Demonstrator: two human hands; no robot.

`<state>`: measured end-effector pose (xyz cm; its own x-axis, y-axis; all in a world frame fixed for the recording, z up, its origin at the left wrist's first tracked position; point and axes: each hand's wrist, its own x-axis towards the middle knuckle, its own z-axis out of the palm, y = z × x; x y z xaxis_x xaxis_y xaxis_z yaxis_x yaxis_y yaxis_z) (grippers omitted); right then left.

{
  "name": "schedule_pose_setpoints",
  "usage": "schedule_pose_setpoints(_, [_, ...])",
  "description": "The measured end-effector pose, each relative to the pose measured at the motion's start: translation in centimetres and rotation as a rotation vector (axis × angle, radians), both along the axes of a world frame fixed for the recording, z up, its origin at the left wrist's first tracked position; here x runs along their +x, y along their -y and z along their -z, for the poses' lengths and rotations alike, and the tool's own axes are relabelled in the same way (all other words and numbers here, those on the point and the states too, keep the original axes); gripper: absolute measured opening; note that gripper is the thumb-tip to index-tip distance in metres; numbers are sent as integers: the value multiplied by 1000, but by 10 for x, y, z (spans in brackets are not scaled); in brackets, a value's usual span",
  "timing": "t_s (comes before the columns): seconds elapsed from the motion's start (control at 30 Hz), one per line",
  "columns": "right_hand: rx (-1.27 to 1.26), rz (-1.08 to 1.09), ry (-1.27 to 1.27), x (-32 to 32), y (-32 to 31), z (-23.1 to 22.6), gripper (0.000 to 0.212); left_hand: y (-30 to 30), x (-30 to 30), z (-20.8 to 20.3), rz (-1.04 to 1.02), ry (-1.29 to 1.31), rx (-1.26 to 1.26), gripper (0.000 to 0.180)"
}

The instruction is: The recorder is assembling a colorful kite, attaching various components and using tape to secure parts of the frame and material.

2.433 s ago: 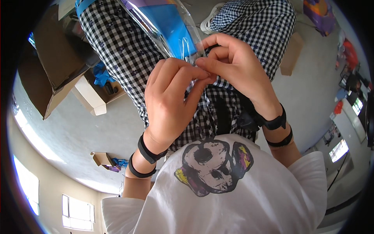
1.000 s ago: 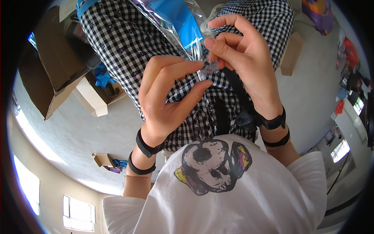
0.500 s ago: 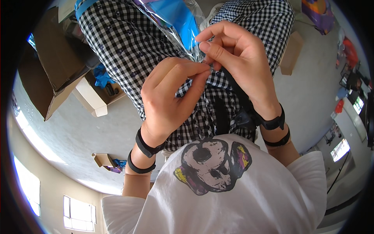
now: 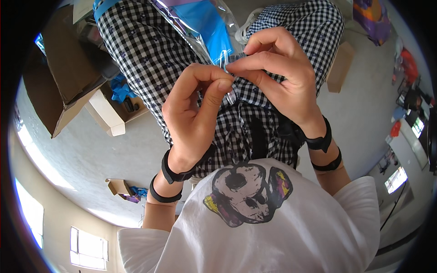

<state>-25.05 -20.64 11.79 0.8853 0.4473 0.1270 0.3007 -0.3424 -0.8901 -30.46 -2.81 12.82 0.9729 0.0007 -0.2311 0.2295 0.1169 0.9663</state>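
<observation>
clear plastic bag (image 4: 208,32), blue inside, is over the checked trousers (image 4: 136,50), just ahead of my hands. left hand (image 4: 190,109) pinches its gathered end, thumb to finger. right hand (image 4: 286,75) has fingertips at the film, can't tell if gripping. i'd pinch close to the gather, pull gently; film could tear. no legible writing; t-shirt (image 4: 277,232) has a cartoon print.

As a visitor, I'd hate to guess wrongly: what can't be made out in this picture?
All in the head view:
Bag: far end cut off by the top edge.
Its near end: partly hidden by the fingers of the left hand and right hand.
Dark items in the small box: too small to identify.
Red thing: too small and blurred near the right rim.
</observation>
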Motion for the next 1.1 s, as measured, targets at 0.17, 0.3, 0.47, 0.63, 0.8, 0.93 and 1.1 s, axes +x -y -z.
schedule_pose_setpoints(0.17, [112,182,-46,18,16,0,14,-16,-15,-4,-136,127,-173,7])
schedule_pose_setpoints(0.3, [471,120,-236,19,21,2,8,-93,-48,-4,-307,-53,-402,10])
schedule_pose_setpoints(0.47, [467,53,-261,13,12,1,10,-197,-95,37,-188,-485,612,13])
schedule_pose_setpoints(0.63, [271,-46,-129,10,3,-7,13,-198,-101,54,407,-981,1414,22])
schedule_pose_setpoints(0.8, [296,-64,-95,12,1,-22,13,-120,-53,25,-190,62,1201,28])
schedule_pose_setpoints(0.93, [386,-54,-133,13,1,-31,12,-38,-32,13,-153,433,534,59])
schedule_pose_setpoints(1.1, [508,-99,-167,13,6,-32,10,-20,-14,14,-94,674,544,48])
